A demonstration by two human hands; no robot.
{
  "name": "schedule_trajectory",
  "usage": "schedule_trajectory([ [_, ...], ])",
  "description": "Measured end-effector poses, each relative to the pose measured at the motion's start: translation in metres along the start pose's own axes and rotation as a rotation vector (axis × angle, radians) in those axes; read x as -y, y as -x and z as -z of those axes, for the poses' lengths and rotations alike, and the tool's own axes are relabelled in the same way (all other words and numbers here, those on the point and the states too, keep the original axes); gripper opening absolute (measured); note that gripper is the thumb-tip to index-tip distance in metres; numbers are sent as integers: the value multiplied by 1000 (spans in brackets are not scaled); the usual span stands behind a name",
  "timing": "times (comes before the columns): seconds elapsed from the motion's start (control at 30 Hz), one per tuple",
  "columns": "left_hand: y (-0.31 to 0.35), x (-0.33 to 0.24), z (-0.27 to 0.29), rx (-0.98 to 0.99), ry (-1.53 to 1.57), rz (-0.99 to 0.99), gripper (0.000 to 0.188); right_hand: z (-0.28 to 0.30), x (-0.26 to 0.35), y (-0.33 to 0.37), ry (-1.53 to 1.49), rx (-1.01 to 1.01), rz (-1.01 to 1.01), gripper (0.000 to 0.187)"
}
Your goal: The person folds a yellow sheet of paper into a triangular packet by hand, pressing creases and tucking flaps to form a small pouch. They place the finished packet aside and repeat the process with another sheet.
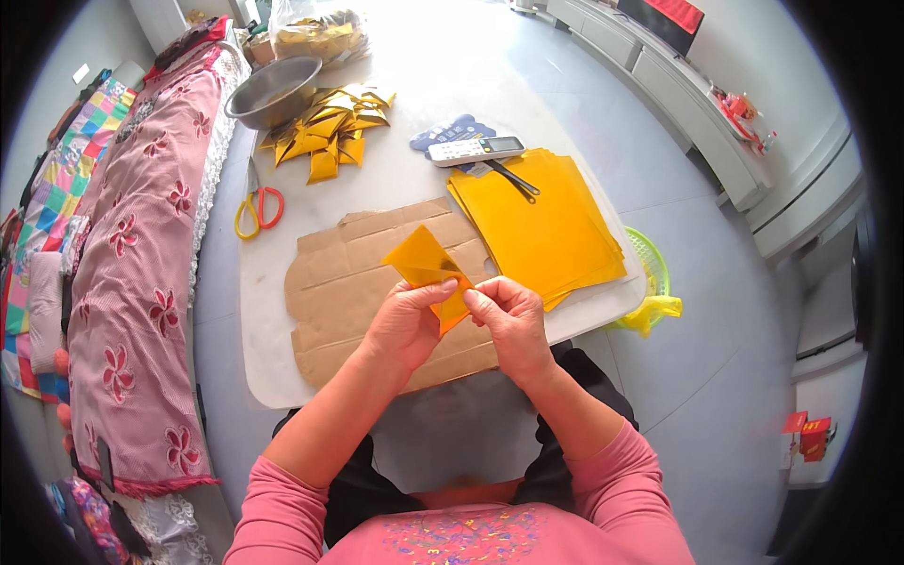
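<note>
Between my two hands is a sheet of gold paper (420,256), partly folded to a point at its upper left. My left hand (411,318) grips it from the left, thumb pressed on the fold. My right hand (509,316) pinches its right edge with thumb and forefinger. Both hands are above a flat piece of brown cardboard (341,273) on the white table (266,325). To the right lies a stack of flat gold sheets (556,221). A heap of folded gold paper pieces (330,127) is at the far left.
Scissors (258,213) with red and yellow handles lie near the left edge. A grey metal bowl (273,92) and a clear bag of gold pieces (322,40) stand behind. A white remote control (476,150) rests by the stack. A green basket (648,264) is beside the table, right.
</note>
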State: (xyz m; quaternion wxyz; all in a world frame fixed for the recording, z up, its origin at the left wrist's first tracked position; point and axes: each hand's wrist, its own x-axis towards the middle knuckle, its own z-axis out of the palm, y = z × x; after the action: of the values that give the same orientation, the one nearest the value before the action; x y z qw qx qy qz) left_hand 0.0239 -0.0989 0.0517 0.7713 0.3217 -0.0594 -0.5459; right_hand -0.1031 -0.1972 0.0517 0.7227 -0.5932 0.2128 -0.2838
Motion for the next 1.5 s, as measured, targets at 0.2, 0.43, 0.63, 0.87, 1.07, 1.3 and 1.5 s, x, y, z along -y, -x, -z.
schedule_trajectory([
  [0.2, 10, -6, 15, -29, 43, -62, 22, -13, 2, -2, 28, 33, 4, 8],
  [0.43, 12, -13, 25, -22, 110, -135, 24, -15, -8, -7, 111, 122, 268, 16],
  [0.63, 11, -14, 27, -41, 103, -83, 26, -18, -8, -5, 54, 114, 159, 15],
  [0.87, 11, -12, 30, -55, 10, -59, 26, -16, -2, -5, 153, 96, -30, 9],
  [1.07, 9, -9, 31, -81, -5, -27, 22, -17, -3, -6, 147, 13, -75, 8],
  [1.3, 6, -3, 33, -68, -13, -58, 23, -17, -10, -5, 84, -40, -94, 9],
  [1.5, 9, -5, 32, -94, -52, -39, 21, -22, -10, -4, 30, -27, -100, 10],
])
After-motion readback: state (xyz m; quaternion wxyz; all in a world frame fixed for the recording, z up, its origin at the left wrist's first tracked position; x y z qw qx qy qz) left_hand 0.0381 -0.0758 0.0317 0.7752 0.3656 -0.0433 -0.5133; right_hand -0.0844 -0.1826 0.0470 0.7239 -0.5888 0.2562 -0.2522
